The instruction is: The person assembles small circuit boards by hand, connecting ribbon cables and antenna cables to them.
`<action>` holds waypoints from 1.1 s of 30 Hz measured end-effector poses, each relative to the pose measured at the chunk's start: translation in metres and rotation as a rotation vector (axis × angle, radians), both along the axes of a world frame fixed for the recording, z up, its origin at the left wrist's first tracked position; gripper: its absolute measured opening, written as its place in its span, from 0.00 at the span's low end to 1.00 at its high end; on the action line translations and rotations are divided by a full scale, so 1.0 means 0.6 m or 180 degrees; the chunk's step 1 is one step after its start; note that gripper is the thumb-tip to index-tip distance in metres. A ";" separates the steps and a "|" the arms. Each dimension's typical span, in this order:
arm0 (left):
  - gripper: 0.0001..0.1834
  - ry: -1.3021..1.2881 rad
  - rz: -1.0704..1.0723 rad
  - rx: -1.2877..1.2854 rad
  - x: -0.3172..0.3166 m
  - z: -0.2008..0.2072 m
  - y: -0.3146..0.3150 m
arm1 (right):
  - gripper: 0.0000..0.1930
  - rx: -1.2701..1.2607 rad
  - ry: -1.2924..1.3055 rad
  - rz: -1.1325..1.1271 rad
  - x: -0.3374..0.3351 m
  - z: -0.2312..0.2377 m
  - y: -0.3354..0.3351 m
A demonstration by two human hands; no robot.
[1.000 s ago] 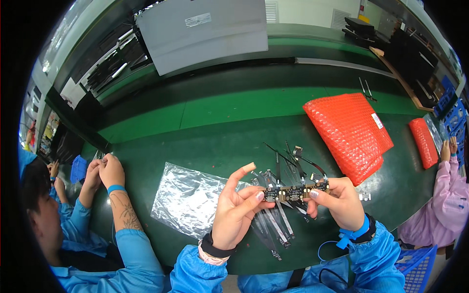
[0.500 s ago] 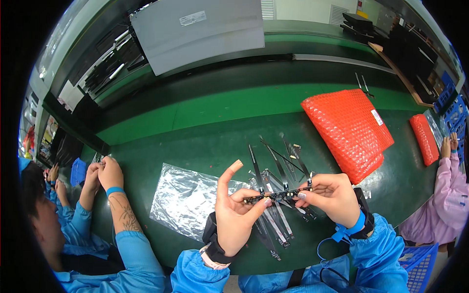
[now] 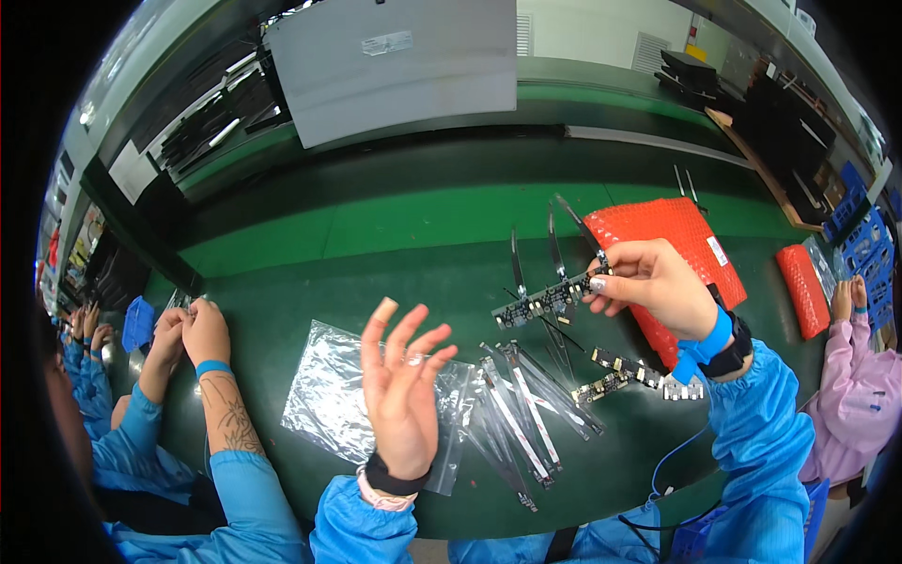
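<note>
My right hand [image 3: 662, 287] pinches the right end of a narrow circuit board strip [image 3: 537, 306], lifted above the table and tilted up to the right. Three dark ribbon cables [image 3: 554, 240] rise from the strip. My left hand [image 3: 404, 390] is raised with fingers spread and nothing in it, above the clear plastic bag [image 3: 324, 390]. Flat ribbon cables [image 3: 522, 404] lie in a loose fan on the table between my hands. Below my right hand lie several small circuit boards [image 3: 625, 365].
A red bubble-wrap package [image 3: 700, 249] lies beyond my right hand, and a smaller red one [image 3: 803, 291] farther right. A co-worker's hands [image 3: 193, 334] are close together at left; another person's pink sleeve [image 3: 850, 362] shows at right. A grey panel [image 3: 404, 80] stands at the back.
My left hand has let go of the circuit board strip, opened and moved left. My right hand has carried the strip up and away, uncovering small boards on the table.
</note>
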State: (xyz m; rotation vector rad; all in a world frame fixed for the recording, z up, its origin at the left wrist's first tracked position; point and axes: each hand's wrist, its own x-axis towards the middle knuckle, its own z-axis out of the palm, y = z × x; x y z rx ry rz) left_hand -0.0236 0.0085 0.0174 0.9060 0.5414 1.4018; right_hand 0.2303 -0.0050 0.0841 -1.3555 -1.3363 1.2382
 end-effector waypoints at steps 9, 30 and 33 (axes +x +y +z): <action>0.38 0.0115 -0.0712 0.0134 -0.008 -0.007 -0.007 | 0.07 -0.0076 0.0453 0.0194 -0.071 -0.021 -0.026; 0.40 -0.0373 -0.1554 -0.0022 -0.012 -0.002 -0.007 | 0.07 -0.0289 0.0291 0.0124 -0.086 -0.050 -0.057; 0.40 -0.0326 -0.1568 -0.0053 -0.014 -0.005 -0.008 | 0.07 -0.0254 0.0260 0.0142 -0.088 -0.051 -0.057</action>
